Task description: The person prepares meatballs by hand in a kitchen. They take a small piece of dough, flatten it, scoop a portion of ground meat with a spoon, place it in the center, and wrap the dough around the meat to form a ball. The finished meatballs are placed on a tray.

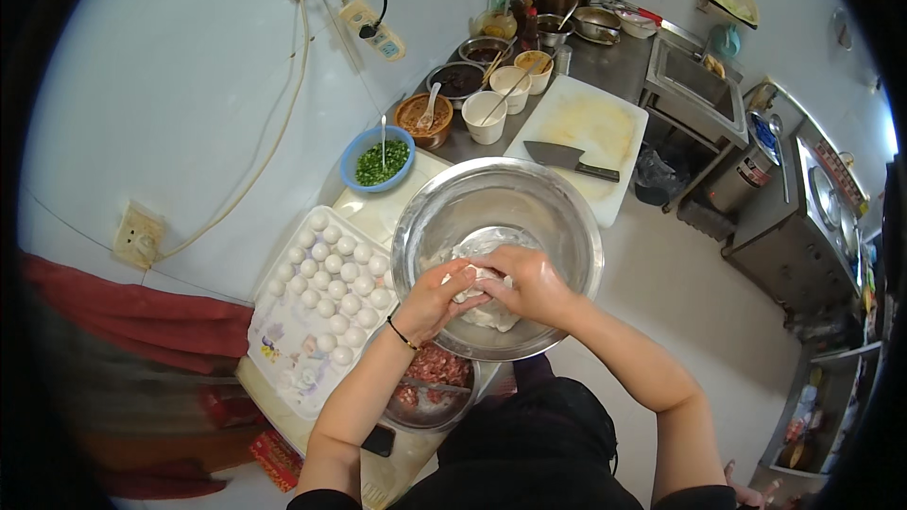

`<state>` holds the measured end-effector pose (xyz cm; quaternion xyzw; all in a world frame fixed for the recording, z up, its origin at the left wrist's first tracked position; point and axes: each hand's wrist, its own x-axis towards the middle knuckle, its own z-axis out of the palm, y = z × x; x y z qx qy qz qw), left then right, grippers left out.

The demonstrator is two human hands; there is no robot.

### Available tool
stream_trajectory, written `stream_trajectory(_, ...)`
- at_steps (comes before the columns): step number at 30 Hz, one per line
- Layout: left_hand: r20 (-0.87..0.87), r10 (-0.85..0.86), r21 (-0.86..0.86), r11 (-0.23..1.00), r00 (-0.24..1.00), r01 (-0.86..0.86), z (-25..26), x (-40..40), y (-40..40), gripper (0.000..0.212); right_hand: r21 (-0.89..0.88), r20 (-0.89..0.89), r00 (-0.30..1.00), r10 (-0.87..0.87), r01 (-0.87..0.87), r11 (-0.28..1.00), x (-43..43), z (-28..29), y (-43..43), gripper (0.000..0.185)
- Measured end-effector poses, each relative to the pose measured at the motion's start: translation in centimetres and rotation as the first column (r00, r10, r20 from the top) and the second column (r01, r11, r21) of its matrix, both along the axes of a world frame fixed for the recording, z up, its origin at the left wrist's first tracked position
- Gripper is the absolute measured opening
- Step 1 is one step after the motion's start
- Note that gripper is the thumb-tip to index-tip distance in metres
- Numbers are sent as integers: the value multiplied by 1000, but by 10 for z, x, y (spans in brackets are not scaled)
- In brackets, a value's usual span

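Observation:
Over a large stainless steel bowl [567,227], my left hand [430,297] and my right hand [528,280] hold a lump of white dough [464,282] between them. Fingers of both hands cover part of the lump. More sticky white dough [496,319] lies at the bottom of the bowl, and pale smears coat its inner wall. To the left, a white flower-patterned tray [301,375] carries several rows of smooth white balls [336,289]. Partly under my left forearm, a metal bowl [425,418] holds raw minced meat [443,368].
A cleaver [567,159] lies on a white cutting board [602,120] beyond the steel bowl. Chopped green herbs fill a blue bowl [347,163] near the wall. Seasoning tubs [484,120] crowd the counter behind. A dark phone [379,440] sits below the meat bowl. A sink [698,78] stands far right.

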<state>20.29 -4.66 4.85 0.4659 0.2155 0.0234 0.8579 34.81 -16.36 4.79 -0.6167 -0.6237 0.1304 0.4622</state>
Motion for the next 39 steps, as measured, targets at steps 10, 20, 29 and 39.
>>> stream_trajectory(10,23,254,-120,961,967,-250,-8,-4,3,34,-331,-555,822,-126,-80,940,27,-31,22,30)
stream_trajectory(20,79,391,-520,801,917,-296,-20,3,21,26,-844,400,788,469,117,524,-8,-107,38,89)
stream_trajectory(29,118,480,-698,663,869,-271,-38,14,31,49,-836,523,538,661,172,522,-26,-131,56,33)
stream_trajectory(39,363,394,-637,766,844,-84,-13,9,16,40,-828,158,880,447,-129,546,2,-102,35,44)
